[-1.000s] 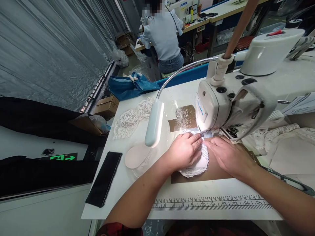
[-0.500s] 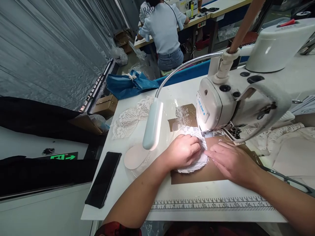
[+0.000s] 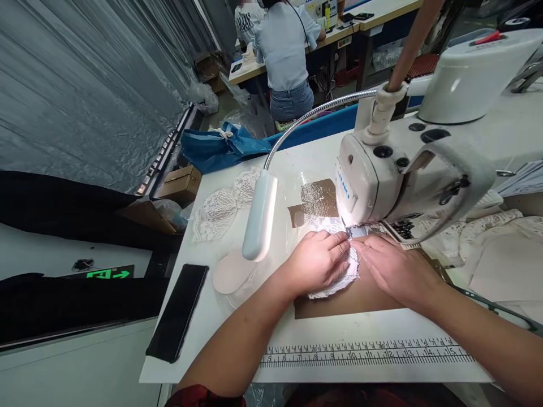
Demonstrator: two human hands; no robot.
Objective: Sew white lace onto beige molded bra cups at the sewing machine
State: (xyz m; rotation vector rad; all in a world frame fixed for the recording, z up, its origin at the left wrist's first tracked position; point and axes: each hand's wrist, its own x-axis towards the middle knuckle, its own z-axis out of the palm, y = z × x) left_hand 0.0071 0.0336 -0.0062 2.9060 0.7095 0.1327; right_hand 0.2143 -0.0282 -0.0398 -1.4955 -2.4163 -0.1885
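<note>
A white lace bra cup (image 3: 335, 289) lies under the head of a white sewing machine (image 3: 358, 183), on a brown patch of the table. Over its left part rests my left hand (image 3: 319, 261), fingers bent and pressed onto the lace. My right hand (image 3: 392, 270) has its fingers close together, with the fingertips at the cup's right edge just in front of the needle area. Both hands' fingertips nearly meet there. Some of the cup is hidden under my left hand, and the grip of the right fingertips is partly hidden.
A lamp (image 3: 259, 217) on a bendable neck hangs left of the machine. Lace pieces (image 3: 218, 212), a round beige pad (image 3: 232, 272) and a black phone (image 3: 178, 314) lie on the left. More lace (image 3: 487, 232) lies at right. A printed ruler (image 3: 369, 355) runs along the front. A co-worker (image 3: 282, 51) sits beyond.
My left hand's fingers have stretched forward over the lace. My right fingertips have moved forward, closer to the needle area, and the cup sits slightly turned. The view has shifted a little.
</note>
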